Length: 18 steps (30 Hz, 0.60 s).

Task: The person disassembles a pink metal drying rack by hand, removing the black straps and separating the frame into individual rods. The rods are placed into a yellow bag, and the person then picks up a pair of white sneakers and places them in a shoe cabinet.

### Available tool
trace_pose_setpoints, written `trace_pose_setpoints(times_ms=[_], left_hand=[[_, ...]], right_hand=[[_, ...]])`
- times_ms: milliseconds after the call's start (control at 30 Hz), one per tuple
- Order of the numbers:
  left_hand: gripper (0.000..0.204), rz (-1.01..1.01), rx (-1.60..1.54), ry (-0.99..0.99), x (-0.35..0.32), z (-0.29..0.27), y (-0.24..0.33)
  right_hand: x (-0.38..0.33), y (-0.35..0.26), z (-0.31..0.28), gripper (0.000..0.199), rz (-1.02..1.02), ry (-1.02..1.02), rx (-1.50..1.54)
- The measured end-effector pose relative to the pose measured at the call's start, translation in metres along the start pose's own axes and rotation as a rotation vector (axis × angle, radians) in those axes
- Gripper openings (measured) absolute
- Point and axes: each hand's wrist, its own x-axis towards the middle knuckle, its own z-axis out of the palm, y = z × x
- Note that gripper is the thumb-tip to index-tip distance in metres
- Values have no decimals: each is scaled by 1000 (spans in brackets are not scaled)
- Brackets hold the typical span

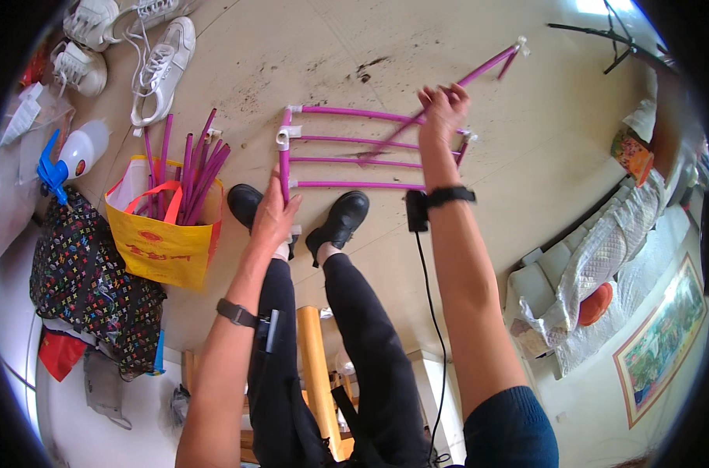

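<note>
A purple tube frame with several crosswise rods and white plastic connectors lies above my shoes. My left hand is closed round the lower end of its left upright. Over the right part of the frame, my right hand grips a long purple tube, held slantwise. Its far end bears a white connector and a short purple tube branching off. The lower end of the long tube points down left across the frame's rods; whether it touches them I cannot tell.
A yellow bag of loose purple tubes stands left, beside a patterned black bag and a spray bottle. White shoes lie far left. My black shoes are below the frame. A covered sofa stands right; a black cable hangs from my right wrist.
</note>
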Motion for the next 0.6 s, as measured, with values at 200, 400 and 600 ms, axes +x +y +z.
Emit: trace_pose_setpoints(times_ms=[200,400,600], left_hand=[[67,89,-51,165,-4,-87,73],[50,309,-104,-54,-33,-173,168],[37,104,-433,-581,-117,-207,192]], right_hand=[[-134,-217,-109,43,377,-506,-383],[-246,-373,-176,44,936,-850,-419],[-266,-411,-197,42,974,-1111,-714]])
